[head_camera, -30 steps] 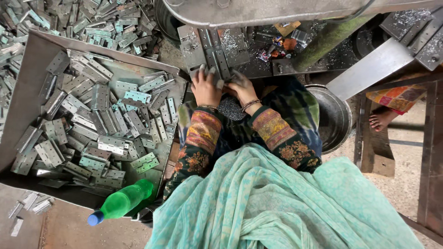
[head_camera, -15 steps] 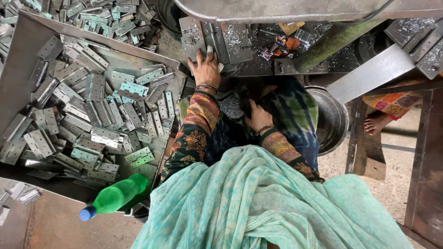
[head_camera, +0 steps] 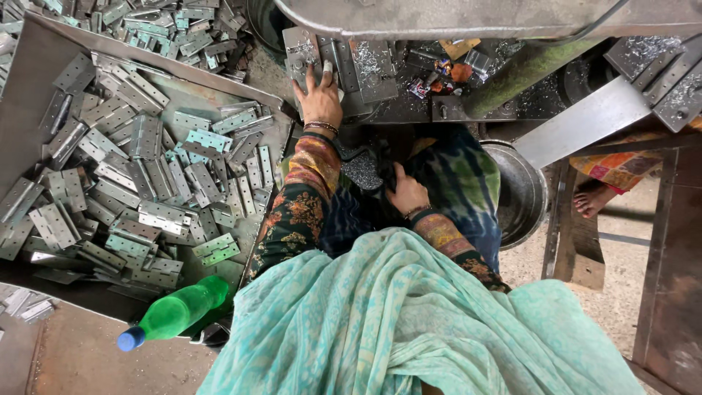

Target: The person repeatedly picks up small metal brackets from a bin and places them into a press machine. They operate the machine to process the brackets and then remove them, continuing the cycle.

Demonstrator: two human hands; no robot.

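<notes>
My left hand [head_camera: 319, 95] lies flat with fingers spread on a grey metal hinge plate [head_camera: 301, 51] on the machine bed [head_camera: 380, 80]. Down in my lap, my right hand [head_camera: 406, 194] has its fingers curled beside a small heap of shiny metal pieces [head_camera: 362, 172] resting on the dark patterned cloth. What the right fingers hold is hidden. A large metal tray [head_camera: 44, 55] at my left is piled with several grey and greenish hinges [head_camera: 146, 183].
A green plastic bottle [head_camera: 175, 311] with a blue cap lies by the tray's near corner. More hinges [head_camera: 168, 25] are heaped beyond the tray. A steel bowl [head_camera: 523, 194] sits at right, near another person's bare foot [head_camera: 592, 199] and a metal frame [head_camera: 658, 241].
My right hand has left the machine bed and dropped into my lap. My left hand has stayed on the bed, reaching slightly further forward over the hinge plate.
</notes>
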